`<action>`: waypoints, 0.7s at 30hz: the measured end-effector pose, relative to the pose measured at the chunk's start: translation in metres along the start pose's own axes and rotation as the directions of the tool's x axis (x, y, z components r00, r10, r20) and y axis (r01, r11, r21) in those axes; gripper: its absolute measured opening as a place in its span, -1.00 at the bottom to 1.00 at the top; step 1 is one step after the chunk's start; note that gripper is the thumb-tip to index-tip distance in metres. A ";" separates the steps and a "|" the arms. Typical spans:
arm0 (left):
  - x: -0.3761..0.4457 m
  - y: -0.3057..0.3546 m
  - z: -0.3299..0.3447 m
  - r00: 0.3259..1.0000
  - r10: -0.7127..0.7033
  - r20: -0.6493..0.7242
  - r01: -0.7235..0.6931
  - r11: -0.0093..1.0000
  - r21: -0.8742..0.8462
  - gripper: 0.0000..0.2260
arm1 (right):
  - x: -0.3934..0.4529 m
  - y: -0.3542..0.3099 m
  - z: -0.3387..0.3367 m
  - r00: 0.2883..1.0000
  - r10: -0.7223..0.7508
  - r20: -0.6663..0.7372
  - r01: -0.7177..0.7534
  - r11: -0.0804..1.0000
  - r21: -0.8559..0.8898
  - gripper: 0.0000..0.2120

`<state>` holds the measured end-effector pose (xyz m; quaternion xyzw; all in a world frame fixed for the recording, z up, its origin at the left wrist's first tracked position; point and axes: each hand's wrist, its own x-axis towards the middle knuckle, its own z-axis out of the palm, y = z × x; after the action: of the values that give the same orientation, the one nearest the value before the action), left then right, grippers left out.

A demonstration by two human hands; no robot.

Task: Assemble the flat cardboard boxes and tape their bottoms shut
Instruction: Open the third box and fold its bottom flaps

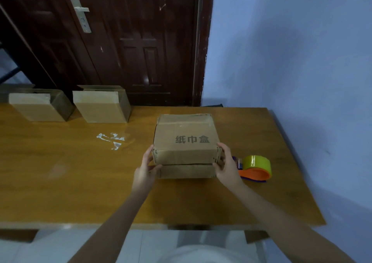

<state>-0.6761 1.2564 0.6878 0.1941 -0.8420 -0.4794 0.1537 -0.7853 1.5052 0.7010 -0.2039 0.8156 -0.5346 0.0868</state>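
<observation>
We've got the box between both hands, mid-table, printed face up and tilted toward us. Left hand grips the near-left corner, fingers curled along the side, thumb on the near flap. Right hand grips the near-right corner the same way, fingers wrapped round the edge. The two near flaps meet at a seam; we can't tell if it's taped. Tape dispenser lies just right of our right hand. Two more boxes stand at the far-left table edge by the door.
</observation>
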 end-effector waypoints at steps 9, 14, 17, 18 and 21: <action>-0.017 -0.020 0.017 0.997 -0.080 -0.024 0.083 0.985 0.153 -0.41 | -0.012 0.005 0.011 0.976 0.215 0.024 -0.213 0.941 0.263 -0.44; -0.007 -0.017 0.014 0.998 -0.045 -0.036 0.052 0.973 0.226 -0.42 | 0.010 -0.001 -0.006 0.853 0.499 0.156 -0.520 0.839 0.162 -0.25; -0.002 -0.013 0.015 0.997 -0.069 -0.022 0.071 0.988 0.135 -0.42 | 0.017 -0.005 -0.016 0.774 0.600 0.200 -0.631 0.759 0.164 -0.31; 0.000 -0.012 0.016 0.996 -0.087 -0.026 0.089 0.991 0.102 -0.42 | 0.020 -0.005 -0.018 0.740 0.634 0.224 -0.670 0.723 0.169 -0.27; 0.005 -0.011 0.017 0.992 -0.121 -0.039 0.122 0.992 0.036 -0.40 | 0.025 -0.005 -0.023 0.647 0.684 0.338 -0.761 0.608 0.226 -0.13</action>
<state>-0.6861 1.2616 0.6700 0.2567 -0.8347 -0.4678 0.1360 -0.8152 1.5121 0.7175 0.1063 0.7046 -0.5624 0.4195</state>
